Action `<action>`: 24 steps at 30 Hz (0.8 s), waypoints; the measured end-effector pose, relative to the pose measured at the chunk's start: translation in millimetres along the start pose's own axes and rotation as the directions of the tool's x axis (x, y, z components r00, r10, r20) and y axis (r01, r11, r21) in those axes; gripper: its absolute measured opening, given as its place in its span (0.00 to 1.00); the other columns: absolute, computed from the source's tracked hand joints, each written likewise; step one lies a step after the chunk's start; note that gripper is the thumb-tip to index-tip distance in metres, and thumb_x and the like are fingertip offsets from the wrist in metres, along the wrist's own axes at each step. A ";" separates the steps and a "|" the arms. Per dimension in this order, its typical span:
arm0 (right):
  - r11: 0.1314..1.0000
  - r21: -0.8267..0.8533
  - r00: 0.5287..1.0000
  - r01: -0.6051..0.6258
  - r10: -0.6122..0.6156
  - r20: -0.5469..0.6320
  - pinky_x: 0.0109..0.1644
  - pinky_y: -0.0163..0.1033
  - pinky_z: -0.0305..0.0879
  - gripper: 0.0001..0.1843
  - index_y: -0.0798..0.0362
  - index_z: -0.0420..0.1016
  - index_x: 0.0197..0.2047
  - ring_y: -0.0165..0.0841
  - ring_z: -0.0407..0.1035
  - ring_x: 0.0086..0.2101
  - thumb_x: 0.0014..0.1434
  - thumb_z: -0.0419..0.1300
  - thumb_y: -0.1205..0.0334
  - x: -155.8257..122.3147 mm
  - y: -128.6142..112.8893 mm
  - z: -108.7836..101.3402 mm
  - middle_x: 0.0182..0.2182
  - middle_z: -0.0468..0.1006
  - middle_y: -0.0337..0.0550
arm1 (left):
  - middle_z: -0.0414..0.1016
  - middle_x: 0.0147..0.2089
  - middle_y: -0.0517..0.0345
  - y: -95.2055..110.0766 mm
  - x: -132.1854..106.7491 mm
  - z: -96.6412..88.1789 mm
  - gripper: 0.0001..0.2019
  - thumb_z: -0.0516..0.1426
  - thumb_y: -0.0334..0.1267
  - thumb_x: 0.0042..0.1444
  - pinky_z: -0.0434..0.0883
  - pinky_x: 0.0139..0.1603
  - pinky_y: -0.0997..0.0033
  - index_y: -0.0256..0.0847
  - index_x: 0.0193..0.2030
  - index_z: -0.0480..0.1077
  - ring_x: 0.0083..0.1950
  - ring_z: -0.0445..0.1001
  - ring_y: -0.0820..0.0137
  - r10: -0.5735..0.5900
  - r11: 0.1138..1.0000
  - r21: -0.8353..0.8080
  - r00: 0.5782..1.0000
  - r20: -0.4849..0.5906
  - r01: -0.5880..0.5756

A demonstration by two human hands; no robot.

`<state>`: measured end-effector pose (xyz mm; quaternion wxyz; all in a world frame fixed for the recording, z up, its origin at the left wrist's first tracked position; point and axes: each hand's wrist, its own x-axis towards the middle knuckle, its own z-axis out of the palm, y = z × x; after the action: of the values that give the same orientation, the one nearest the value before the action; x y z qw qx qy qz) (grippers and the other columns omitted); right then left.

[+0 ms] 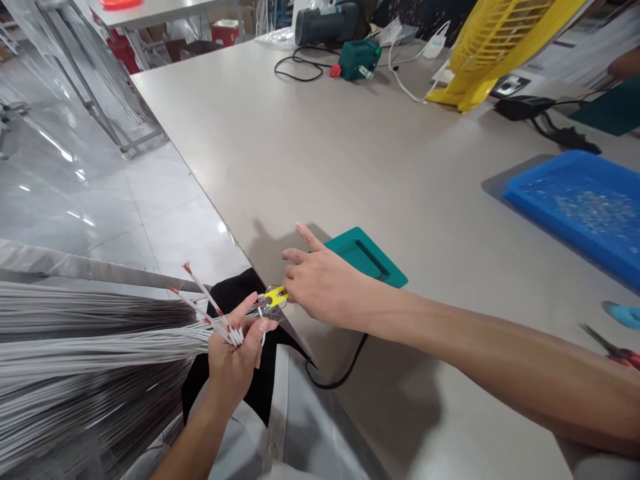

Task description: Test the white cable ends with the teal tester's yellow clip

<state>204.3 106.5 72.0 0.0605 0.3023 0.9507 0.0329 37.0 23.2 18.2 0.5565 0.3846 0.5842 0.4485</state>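
Observation:
Several white cables with reddish inner wires at their ends are bunched in my left hand (233, 353), near the table's left edge. Two longer cable ends (203, 288) stick up past the fingers. My right hand (325, 283) pinches a small pair of yellow snips (277, 296), with its index finger stretched out. The metal blades of the snips are at a cable end by my left thumb and index finger; whether they are closed on it is too small to tell. Under and behind my right hand, a shallow green tray (390, 272) lies on the table.
Long bundles of white cable (100, 353) hang to the left. On the table (310, 147) are a blue tray (550, 230) of small clear bits, red-handled scissors (605, 341), a yellow fan (470, 73), a green box (360, 59) and a dark motor-like cylinder (325, 25).

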 end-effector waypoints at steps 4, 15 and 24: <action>0.999 0.039 0.993 -0.011 0.016 -0.113 0.60 0.64 0.41 0.12 0.52 0.73 0.19 0.39 0.65 0.35 0.47 0.56 0.76 -2.1 0.2 6.9 0.18 0.70 0.41 | 0.78 0.29 0.52 -2.0 -1.6 6.6 0.27 0.60 0.43 0.50 0.58 0.13 0.79 0.32 0.56 0.64 0.14 0.57 0.81 -0.012 1.000 0.009 0.999 -0.036 0.013; 0.999 0.026 0.999 -0.020 0.021 -0.037 0.58 0.67 0.43 0.09 0.53 0.74 0.22 0.37 0.65 0.33 0.49 0.56 0.73 -1.5 -0.5 -1.9 0.20 0.72 0.41 | 0.78 0.28 0.55 0.7 2.2 7.4 0.24 0.60 0.41 0.48 0.58 0.14 0.77 0.33 0.52 0.69 0.14 0.57 0.80 0.016 0.990 0.143 0.996 -0.088 -0.003; 0.992 0.049 0.991 -0.116 0.119 -0.065 0.58 0.66 0.40 0.23 0.60 0.73 0.41 0.44 0.65 0.42 0.48 0.64 0.50 -4.8 -2.4 3.3 0.29 0.76 0.48 | 0.77 0.27 0.56 1.3 0.6 7.3 0.24 0.61 0.43 0.47 0.57 0.14 0.78 0.34 0.50 0.69 0.15 0.58 0.80 0.003 0.995 0.103 0.994 -0.111 0.009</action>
<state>207.3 101.8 69.0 0.0192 0.3580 0.9332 0.0252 44.1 24.8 19.4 0.5030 0.3865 0.6374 0.4375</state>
